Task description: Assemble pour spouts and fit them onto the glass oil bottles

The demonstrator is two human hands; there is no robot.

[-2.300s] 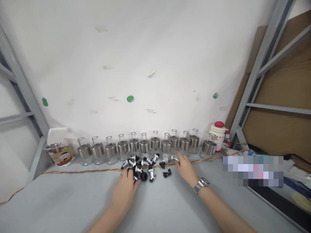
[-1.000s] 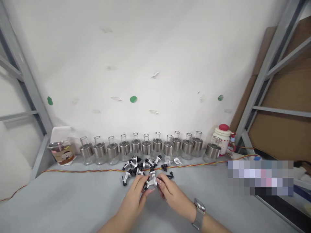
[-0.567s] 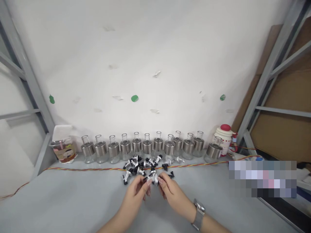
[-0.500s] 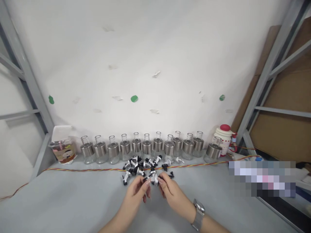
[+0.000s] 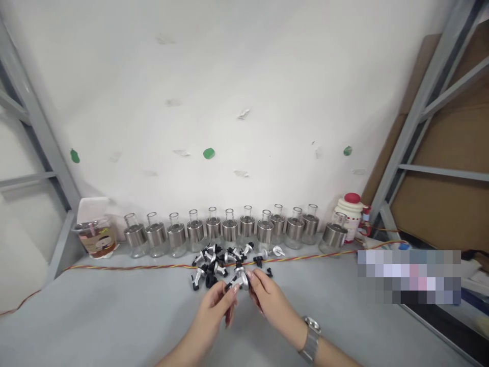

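Between my two hands is a silver bottle pourer spout (image 5: 242,280) with black parts. My left hand (image 5: 214,306) pinches its nozzle end between thumb and fingers. From the other side, my right hand (image 5: 269,298) closes its thumb and fingertips on the round collar end, and the fingers hide part of it. Just behind my hands lies a loose heap of similar silver and black pourer spouts (image 5: 199,275). A black piece (image 5: 259,261) lies to the right of the heap.
Several glass bottles with steel sleeves (image 5: 195,232) stand along the white wall. A twisted red and yellow cord (image 5: 141,266) crosses the grey table before them. A drink cup (image 5: 97,239) is at the left, a white jar with a red lid (image 5: 349,214) at the right.
My right hand has shifted slightly up at the collar of the pourer spout, and the spout has tilted a little. My left hand keeps its pinch. The view has moved slightly.
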